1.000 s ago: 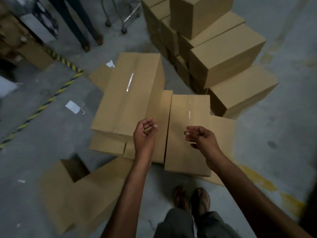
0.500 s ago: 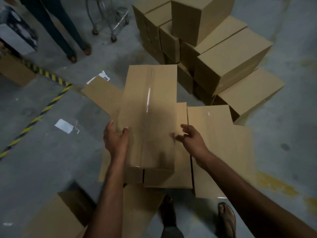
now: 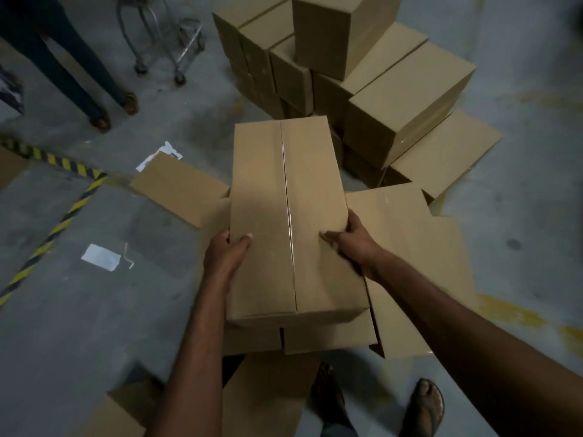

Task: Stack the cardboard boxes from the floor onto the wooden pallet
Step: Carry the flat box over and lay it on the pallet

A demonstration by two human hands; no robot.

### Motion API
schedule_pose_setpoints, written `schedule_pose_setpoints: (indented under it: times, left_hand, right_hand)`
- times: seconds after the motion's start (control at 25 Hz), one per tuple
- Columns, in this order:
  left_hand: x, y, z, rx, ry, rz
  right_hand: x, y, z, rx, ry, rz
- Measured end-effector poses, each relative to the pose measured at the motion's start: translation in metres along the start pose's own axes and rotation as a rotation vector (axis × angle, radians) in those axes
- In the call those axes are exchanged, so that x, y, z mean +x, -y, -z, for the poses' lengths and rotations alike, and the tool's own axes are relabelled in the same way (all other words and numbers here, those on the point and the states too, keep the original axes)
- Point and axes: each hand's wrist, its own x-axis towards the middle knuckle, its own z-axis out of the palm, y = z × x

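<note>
Your left hand (image 3: pixel 225 252) grips the left long edge of the long box (image 3: pixel 284 216), with the thumb laid over the top. Your right hand (image 3: pixel 350 239) grips the opposite edge, thumb on top and fingers down the side. Taking both sides near your end probably balances the length and holds the top level for carrying.

The box is closed and plain brown. A strip of clear tape shines along its centre seam, and its corners look crisp and undented. It sits over other boxes (image 3: pixel 410 253) lying on the floor (image 3: pixel 94 326) beneath it; whether it touches them is unclear.

Just beyond the long box's far end rises the stack of boxes (image 3: pixel 407 99), several tiers high. Any wooden pallet under that stack is hidden. Well off past the far-left corner of the long box stand a bystander's legs (image 3: pixel 63 74) and a wheeled trolley (image 3: pixel 170 42).
</note>
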Motion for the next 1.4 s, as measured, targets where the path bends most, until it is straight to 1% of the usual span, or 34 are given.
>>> schedule_pose_setpoints:
  times: [0.08,0.24,0.28,0.36,0.44,0.64,0.8,0.88,0.96,1.24,1.4]
  left_hand:
    - [-0.007,-0.020,0.006,0.015,0.014,-0.047]
    - [-0.032,-0.074,0.011,-0.040,0.085,-0.187]
    - [-0.038,-0.085,0.010,-0.036,0.113,-0.216]
    - [-0.057,-0.106,0.005,-0.014,0.221,-0.261]
    - [-0.083,-0.121,-0.008,-0.016,0.330,-0.287]
    - [-0.175,-0.150,-0.054,-0.121,0.477,-0.425]
    - [-0.251,-0.173,-0.111,-0.138,0.614,-0.590]
    - [-0.290,-0.184,-0.144,-0.120,0.697,-0.681]
    - [-0.328,-0.193,-0.181,-0.104,0.772,-0.735]
    - [-0.473,-0.222,-0.323,-0.128,0.988,-0.797]
    - [-0.542,-0.241,-0.409,-0.082,1.073,-0.803]
  right_hand:
    - [-0.017,0.017,0.021,0.013,-0.034,-0.028]
    - [-0.064,0.052,0.066,0.025,-0.098,-0.074]
    - [-0.077,0.058,0.077,0.028,-0.122,-0.068]
    - [-0.106,0.062,0.100,0.051,-0.183,-0.046]
    - [-0.142,0.057,0.124,0.098,-0.232,-0.011]
    - [-0.235,0.011,0.183,0.209,-0.378,0.122]
    - [-0.311,-0.047,0.232,0.301,-0.546,0.269]
    - [-0.347,-0.076,0.256,0.327,-0.631,0.325]
    - [-0.380,-0.104,0.286,0.374,-0.722,0.362]
    - [-0.490,-0.190,0.420,0.483,-0.985,0.406]
    - [-0.535,-0.219,0.498,0.500,-1.052,0.355]
